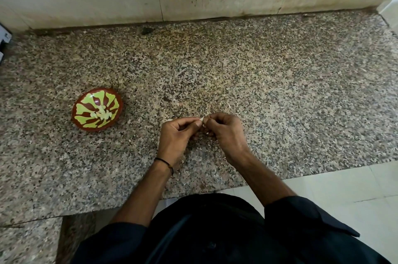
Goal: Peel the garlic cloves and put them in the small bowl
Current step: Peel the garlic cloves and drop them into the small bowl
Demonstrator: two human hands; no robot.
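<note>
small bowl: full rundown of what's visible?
The small bowl is round and shallow, dark red-brown with yellow-green petal-like patches fanning out from its centre. The surface is glossy, but the material is unclear. It sits upright on the speckled granite counter, towards the left. Pale garlic cloves lie clustered at its bottom. Nothing else touches it: the left hand and right hand pinch another clove well off to its right.
</note>
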